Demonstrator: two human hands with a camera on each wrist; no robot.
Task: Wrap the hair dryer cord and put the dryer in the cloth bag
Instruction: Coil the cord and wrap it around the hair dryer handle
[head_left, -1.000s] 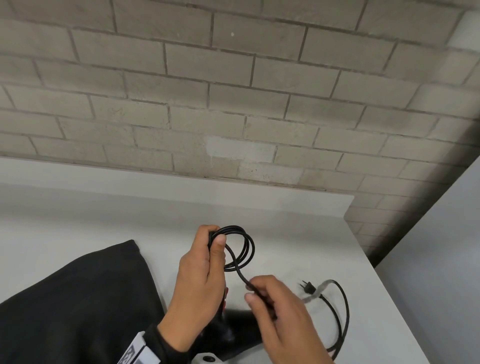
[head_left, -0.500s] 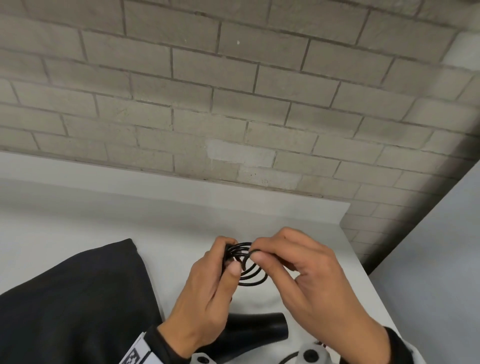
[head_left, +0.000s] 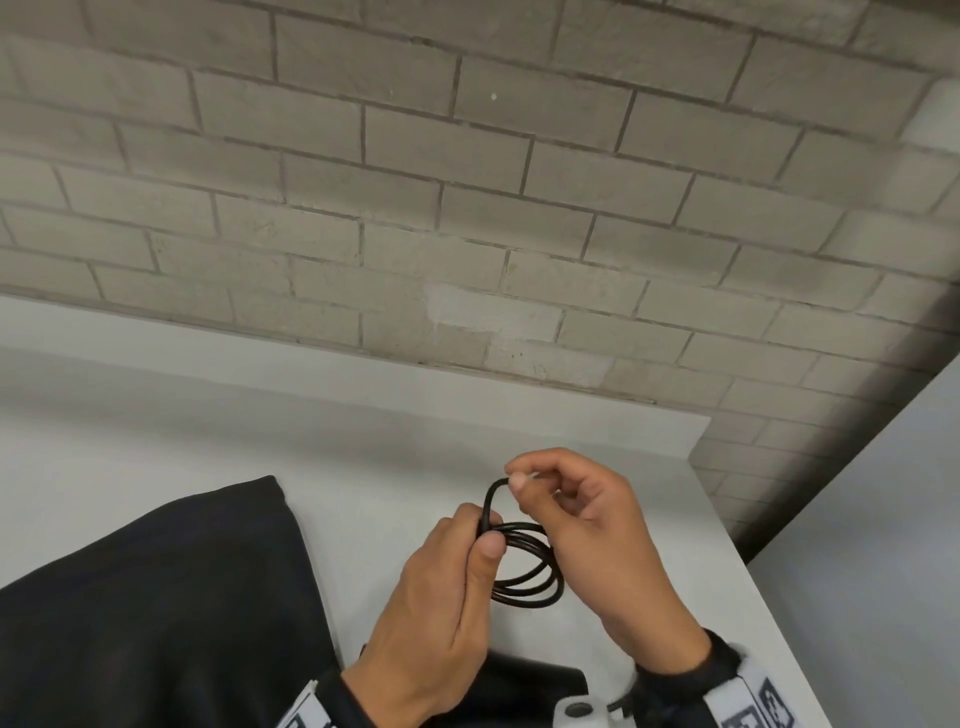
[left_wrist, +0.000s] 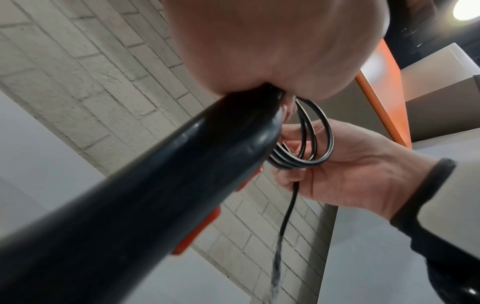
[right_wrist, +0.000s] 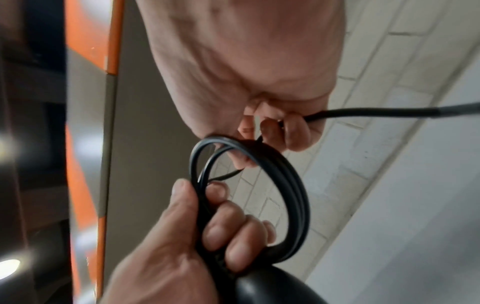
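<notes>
Left hand gripping coiled cord and dryer handle; right hand pinching loose cord above coil. Black cloth bag on desk, left.

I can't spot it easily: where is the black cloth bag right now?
In the head view, the black cloth bag lies on the white table, lower left, beside the left hand.
</notes>
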